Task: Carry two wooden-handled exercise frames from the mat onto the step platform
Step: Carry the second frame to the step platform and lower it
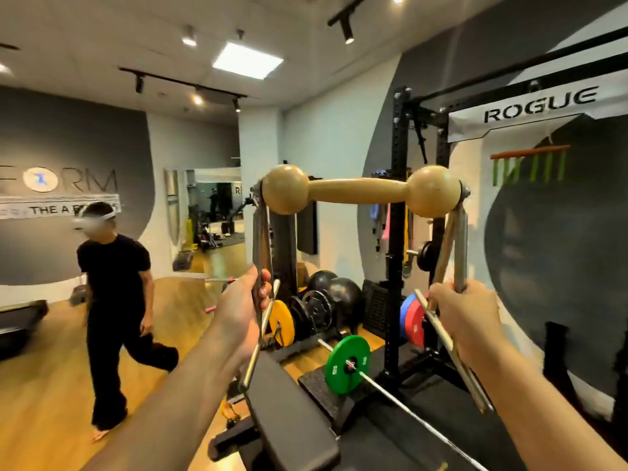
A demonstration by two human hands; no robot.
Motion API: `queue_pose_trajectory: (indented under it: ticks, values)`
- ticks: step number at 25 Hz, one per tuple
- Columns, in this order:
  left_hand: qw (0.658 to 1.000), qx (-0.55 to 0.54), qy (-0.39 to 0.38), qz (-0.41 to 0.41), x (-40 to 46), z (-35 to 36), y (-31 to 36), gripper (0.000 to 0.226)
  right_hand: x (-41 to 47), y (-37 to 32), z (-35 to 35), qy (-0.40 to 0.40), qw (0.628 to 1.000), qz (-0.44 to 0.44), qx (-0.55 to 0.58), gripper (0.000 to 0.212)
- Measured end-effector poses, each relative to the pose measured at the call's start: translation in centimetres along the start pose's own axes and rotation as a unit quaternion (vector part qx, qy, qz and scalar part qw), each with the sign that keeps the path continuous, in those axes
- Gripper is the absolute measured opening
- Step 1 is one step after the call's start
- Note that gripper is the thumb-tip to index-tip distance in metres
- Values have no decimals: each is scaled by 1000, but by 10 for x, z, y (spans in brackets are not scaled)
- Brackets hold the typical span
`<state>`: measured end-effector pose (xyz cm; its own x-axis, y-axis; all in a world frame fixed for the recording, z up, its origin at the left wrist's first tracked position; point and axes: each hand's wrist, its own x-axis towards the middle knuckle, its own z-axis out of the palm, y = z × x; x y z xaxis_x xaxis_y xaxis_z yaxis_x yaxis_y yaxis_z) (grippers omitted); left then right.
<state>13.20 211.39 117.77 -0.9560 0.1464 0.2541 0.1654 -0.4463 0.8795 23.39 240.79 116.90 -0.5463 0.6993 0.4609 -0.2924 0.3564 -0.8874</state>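
Wooden-handled exercise frame [360,193] with steel legs is mid-carry, raised high, left hand [243,309] and right hand [457,312] each clenched around a leg; neither mat, step platform nor second frame shows.

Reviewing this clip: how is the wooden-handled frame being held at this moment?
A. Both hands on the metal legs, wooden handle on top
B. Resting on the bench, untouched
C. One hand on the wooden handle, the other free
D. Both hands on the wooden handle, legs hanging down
A: the left hand and the right hand each grip a metal leg of the frame, with its wooden handle raised above them, clear of the bench.
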Motion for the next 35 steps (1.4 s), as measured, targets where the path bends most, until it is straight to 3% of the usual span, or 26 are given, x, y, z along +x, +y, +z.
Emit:
queue_pose_trajectory:
  ticks: [7, 17, 29, 35]
  values:
    - [989, 32, 141, 40, 35, -147, 44, 35, -21, 7, 183, -106, 993, 30, 32, 33]
    - [983, 17, 175, 44, 138, -298, 73, 36, -15, 22, 404, -161, 983, 70, 47, 27]
    - [957, 72, 257, 112, 338, -396, 51, 36, 88, 82, 655, -253, 960, 59, 106, 29]
    - [936, 109, 310, 129, 452, -438, 55, 36, 159, 97, 796, -305, 943, 45, 127, 20]
